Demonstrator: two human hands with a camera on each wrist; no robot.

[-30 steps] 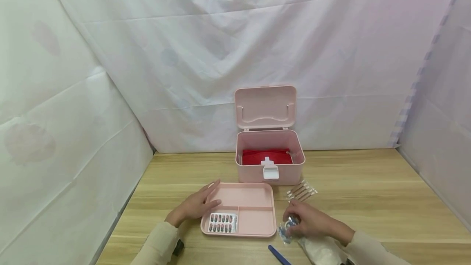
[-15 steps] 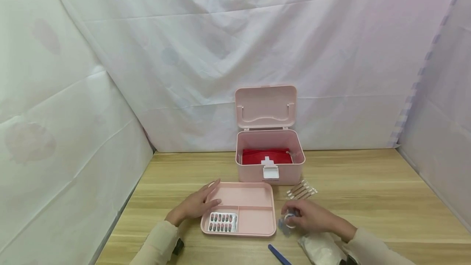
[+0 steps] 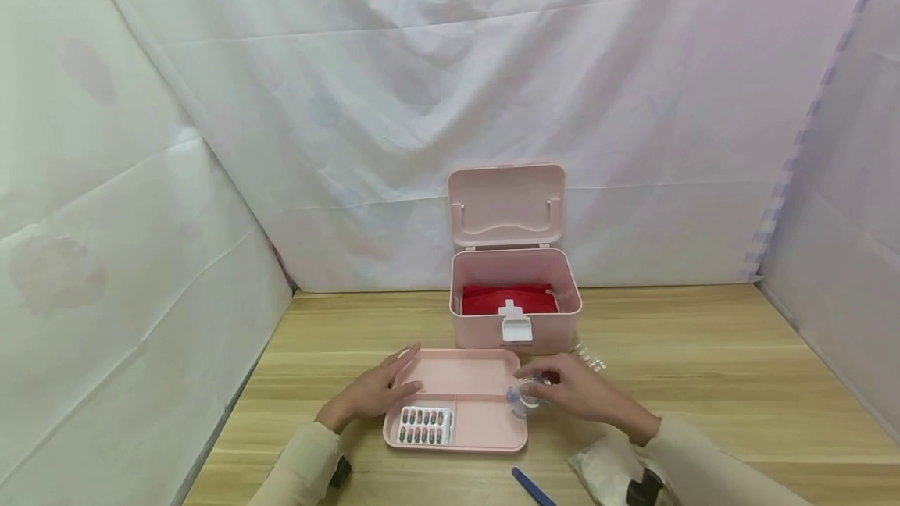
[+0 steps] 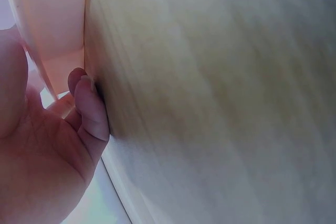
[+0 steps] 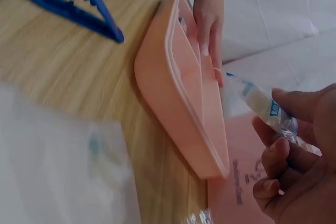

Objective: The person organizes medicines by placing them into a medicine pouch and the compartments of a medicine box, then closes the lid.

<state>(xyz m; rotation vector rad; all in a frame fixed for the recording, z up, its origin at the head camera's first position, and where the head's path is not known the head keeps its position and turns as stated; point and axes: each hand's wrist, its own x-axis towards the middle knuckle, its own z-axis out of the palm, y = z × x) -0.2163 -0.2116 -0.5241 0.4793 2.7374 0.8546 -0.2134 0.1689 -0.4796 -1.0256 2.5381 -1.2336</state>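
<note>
A small roll of tape [image 3: 527, 397] in a clear, blue-printed wrapper is held between the thumb and fingers of my right hand [image 3: 580, 390]. In the head view it overlaps the right edge of the shallow pink tray [image 3: 485, 372]; the right wrist view shows the wrapper [image 5: 262, 104] pinched, with the other fingers loosely curled. My left hand [image 3: 376, 387] rests on the tray's left rim, thumb and index finger stretched over it. In the left wrist view, lower fingers [image 4: 92, 106] lie beside its outer wall. A capsule blister pack [image 3: 426, 425] lies in the tray's front-left compartment.
Behind the tray stands an open pink box [image 3: 548, 332] with a red pouch [image 3: 506, 301] inside. Cotton swabs [image 3: 591, 359] are partly hidden by my right hand. Blue tweezers [image 3: 532, 486] and a bag with white contents [image 3: 605, 468] lie in front.
My right hand has lifted the wrapped roll from the table and moved it left and away from me, to the tray's right edge. The left hand stays put.
</note>
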